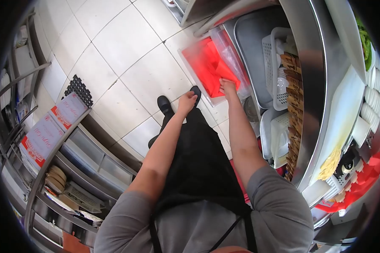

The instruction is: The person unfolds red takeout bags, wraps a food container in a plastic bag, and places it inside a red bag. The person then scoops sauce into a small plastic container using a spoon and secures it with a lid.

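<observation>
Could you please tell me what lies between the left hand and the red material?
In the head view: a black shoe, then the clear container's edge, before the red material.

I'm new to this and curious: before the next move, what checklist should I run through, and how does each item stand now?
1. Right-hand grip at the bright red, creased, sheet-like material: ok, fingers at its near edge.
2. Firm pinch on the red material: cannot tell, the fingertips are too small in view.
3. Red material inside the clear, rectangular plastic container: ok.
4. Left-hand grip apart from the red material: ok.
5. Left-hand grip holding nothing: cannot tell, the fingers are curled.
6. Both black, closed shoes on the pale, square floor tiles: ok.
</observation>
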{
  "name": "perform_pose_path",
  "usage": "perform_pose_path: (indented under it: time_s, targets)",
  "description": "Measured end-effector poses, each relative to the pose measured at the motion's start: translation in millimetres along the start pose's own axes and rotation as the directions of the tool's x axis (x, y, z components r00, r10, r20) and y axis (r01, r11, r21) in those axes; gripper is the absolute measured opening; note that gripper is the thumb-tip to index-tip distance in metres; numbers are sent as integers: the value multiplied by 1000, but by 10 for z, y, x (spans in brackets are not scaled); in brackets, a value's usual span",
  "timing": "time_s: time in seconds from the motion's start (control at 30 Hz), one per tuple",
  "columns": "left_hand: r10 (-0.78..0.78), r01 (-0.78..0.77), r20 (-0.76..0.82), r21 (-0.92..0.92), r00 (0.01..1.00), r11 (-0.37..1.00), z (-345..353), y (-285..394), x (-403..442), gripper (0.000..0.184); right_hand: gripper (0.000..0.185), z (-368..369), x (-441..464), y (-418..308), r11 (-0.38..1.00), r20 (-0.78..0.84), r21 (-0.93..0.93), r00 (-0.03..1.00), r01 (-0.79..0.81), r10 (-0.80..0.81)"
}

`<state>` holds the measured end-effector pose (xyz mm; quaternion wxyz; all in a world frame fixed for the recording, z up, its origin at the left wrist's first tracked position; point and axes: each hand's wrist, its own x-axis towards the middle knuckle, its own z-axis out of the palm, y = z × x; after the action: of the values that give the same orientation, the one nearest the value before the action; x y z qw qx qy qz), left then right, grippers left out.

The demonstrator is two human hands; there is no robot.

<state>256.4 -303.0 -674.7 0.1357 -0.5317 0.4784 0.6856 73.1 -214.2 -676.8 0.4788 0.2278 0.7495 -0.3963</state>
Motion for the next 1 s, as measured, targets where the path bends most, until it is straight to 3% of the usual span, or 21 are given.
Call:
perform_pose_path:
  time_s: [0.03, 0.07, 0.13, 0.17, 0.23, 0.37, 0.43, 0.47, 0.53, 0.57, 0.63, 0.7, 0.77, 0.8, 0.83, 0.87, 0.9, 0.93, 0.97, 1.0]
  targets:
    - [-94, 96, 23, -148, 995, 984, 59, 197, -75, 47, 44, -20, 19, 7, 998, 19, 35, 999, -44, 44]
    - [-91, 94, 25, -151, 996, 984, 89, 236, -30, 47, 44, -24, 72, 92, 999, 16, 33, 999, -40, 40]
    - [-107, 212, 254, -433, 961, 876, 152, 257, 170, 52, 42, -50, 262, 357, 949, -48, -199, 965, 243, -257]
    - [-102, 210, 258, -434, 961, 876, 145, 242, 267, 52, 42, -110, 278, 393, 948, -52, -201, 964, 246, -261]
    - [-165, 311, 366, -389, 916, 867, 112, 112, 395, 53, 37, -209, 29, 376, 821, 31, -432, 916, 373, -400]
    - [-158, 334, 406, -410, 900, 849, 189, 2, 421, 46, 37, -106, -241, 345, 665, 54, -562, 824, 492, -564]
    - [-165, 254, 308, -276, 937, 927, 185, 172, 323, 36, 41, 72, -418, 287, 344, 148, -854, 816, 390, -559]
    - [-167, 256, 307, -277, 937, 926, 181, 268, 242, 36, 41, 136, -514, 237, 344, 148, -854, 817, 390, -557]
    - [-220, 236, 95, -243, 971, 941, 152, 524, 33, 17, 41, 236, -679, 103, 232, 175, -906, 812, 354, -557]
    - [-221, 238, 96, -240, 970, 941, 147, 451, 78, 17, 42, 217, -425, 373, 227, 174, -898, 777, 378, -605]
    - [-50, 44, 49, 100, 998, 994, 146, 302, 225, 18, 39, 130, -507, 312, 203, 163, -915, 779, 348, -605]
    - [15, -13, -14, 135, 1000, 991, 244, 270, 227, 17, 37, 81, -528, 309, 176, 154, -931, 782, 319, -604]
    - [85, -71, -78, 171, 993, 983, 346, 293, 247, 18, 34, 75, -424, 339, 69, 251, -885, 598, 460, -761]
    - [109, -103, -69, 84, 992, 991, 416, 205, 331, 16, 34, 83, -436, 289, 69, 251, -886, 600, 458, -760]
    - [134, -135, -63, -2, 989, 991, 458, 205, 339, 14, 33, 106, -494, 182, 120, 228, -903, 697, 413, -679]
    - [133, -133, -62, -1, 989, 991, 490, 202, 339, 14, 32, 123, -564, 75, 166, 202, -917, 782, 362, -589]
    - [119, -113, -52, 107, 992, 988, 504, 263, 301, 14, 32, 101, -613, 1, 167, 201, -917, 783, 362, -588]
    - [104, -92, -44, 214, 994, 972, 515, 323, 261, 16, 30, 58, -653, -68, 243, 101, -937, 860, 251, -500]
    - [102, -91, -43, 217, 994, 972, 528, 346, 251, 16, 28, 25, -667, -94, 307, -2, -943, 917, 131, -399]
    - [51, -51, 6, 167, 999, 985, 545, 344, 275, 12, 28, 5, -551, 41, 308, -2, -942, 917, 131, -398]
